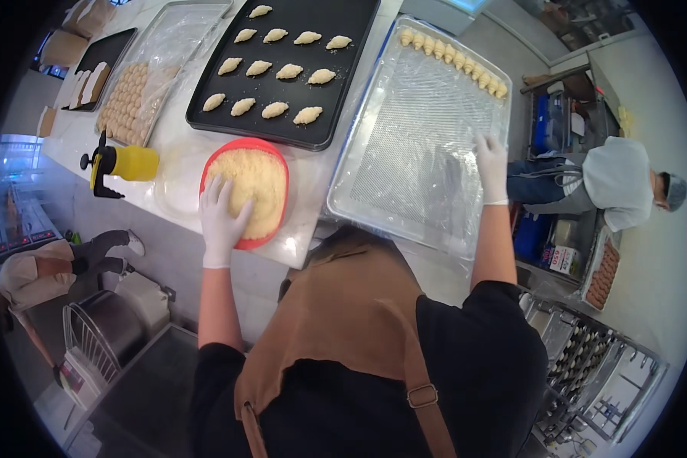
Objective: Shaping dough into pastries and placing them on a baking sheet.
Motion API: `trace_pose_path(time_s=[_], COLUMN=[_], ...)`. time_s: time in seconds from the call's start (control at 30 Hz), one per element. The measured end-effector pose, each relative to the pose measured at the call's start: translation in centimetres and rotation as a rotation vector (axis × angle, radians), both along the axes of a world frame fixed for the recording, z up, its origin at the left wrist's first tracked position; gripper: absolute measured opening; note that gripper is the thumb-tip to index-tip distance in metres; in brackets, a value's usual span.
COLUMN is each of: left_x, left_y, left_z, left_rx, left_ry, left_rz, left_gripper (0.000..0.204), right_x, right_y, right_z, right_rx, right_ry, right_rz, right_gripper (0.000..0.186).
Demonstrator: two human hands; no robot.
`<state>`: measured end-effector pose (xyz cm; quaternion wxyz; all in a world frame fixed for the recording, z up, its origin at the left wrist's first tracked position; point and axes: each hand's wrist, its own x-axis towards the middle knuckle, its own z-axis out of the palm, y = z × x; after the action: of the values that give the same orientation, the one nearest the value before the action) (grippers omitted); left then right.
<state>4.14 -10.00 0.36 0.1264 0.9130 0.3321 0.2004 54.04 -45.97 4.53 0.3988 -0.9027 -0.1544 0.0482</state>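
Observation:
My left hand (220, 221), in a white glove, reaches into a red bowl (285, 172). Its fingers are spread over the pale yellow crumbs (252, 169) inside, with nothing visibly held. At the right rim of a metal tray (345, 172), my gloved right hand (492, 169) has its fingers drawn together on the clear plastic sheet (427, 145). That sheet lies over the tray's perforated surface. A row of small rolled dough pieces (454, 58) sits along the tray's far end. Beyond the bowl, a black baking tray (298, 136) carries spaced rows of crumb-coated rolled dough (289, 71).
A yellow spray bottle (133, 163) lies left of the bowl. Farther left, a plastic-covered tray (164, 95) holds many round dough balls (126, 107). Another person (618, 179) stands at a counter on the right; a second person (42, 271) is at the lower left.

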Motion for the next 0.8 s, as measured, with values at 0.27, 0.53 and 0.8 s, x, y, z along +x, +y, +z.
trace_pose_path(time_s=[0.27,0.53,0.8], left_x=[-1.2,-0.4,-0.3], left_y=[0.1,0.0,-0.3], left_z=[-1.4,-0.5,0.1], left_rx=[0.074,0.052,-0.052], left_ry=[-0.066,-0.026,-0.029], left_rz=[-0.003,0.005,0.025], left_gripper=[0.057,0.059,0.066], right_x=[-3.7,9.0,27.8], right_y=[-2.9,-2.3,1.9], right_z=[2.5,0.7,-2.1], right_rx=[-0.1,-0.213,-0.332], right_ry=[-0.164,-0.245,-0.204], right_rz=[0.015,0.032,-0.123], right_gripper=[0.038,0.039,0.04])
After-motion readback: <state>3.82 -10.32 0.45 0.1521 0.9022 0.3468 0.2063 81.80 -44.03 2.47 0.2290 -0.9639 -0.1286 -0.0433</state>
